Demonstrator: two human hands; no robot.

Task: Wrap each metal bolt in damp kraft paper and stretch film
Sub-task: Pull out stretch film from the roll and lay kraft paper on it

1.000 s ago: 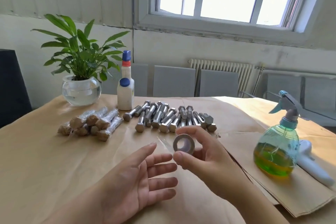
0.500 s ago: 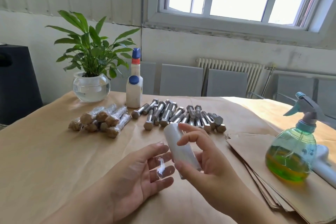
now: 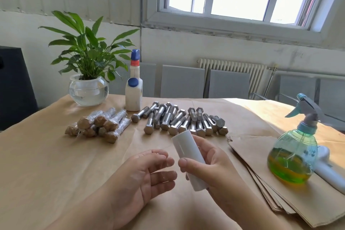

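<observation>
My right hand [image 3: 211, 166] grips a white roll of stretch film [image 3: 186, 153], held upright and tilted over the table. My left hand [image 3: 138, 179] lies palm up just left of the roll, fingers relaxed and spread, with a bit of clear film on the fingertips. Behind the hands lies a pile of several bare metal bolts [image 3: 179, 120]. To its left sits a heap of several wrapped bolts [image 3: 100, 126], brown paper under clear film. A stack of kraft paper sheets [image 3: 265, 170] lies at the right.
A green spray bottle [image 3: 293, 153] stands on the paper stack, with a white object [image 3: 328, 168] behind it. At the back stand a white bottle with blue cap [image 3: 133, 91] and a plant in a glass bowl [image 3: 87, 87]. Kraft paper covers the table [image 3: 46, 164].
My right hand has turned the roll from end-on to lengthwise and now holds it more upright. The left hand's fingers have stayed open beside it. The view has shifted a little.
</observation>
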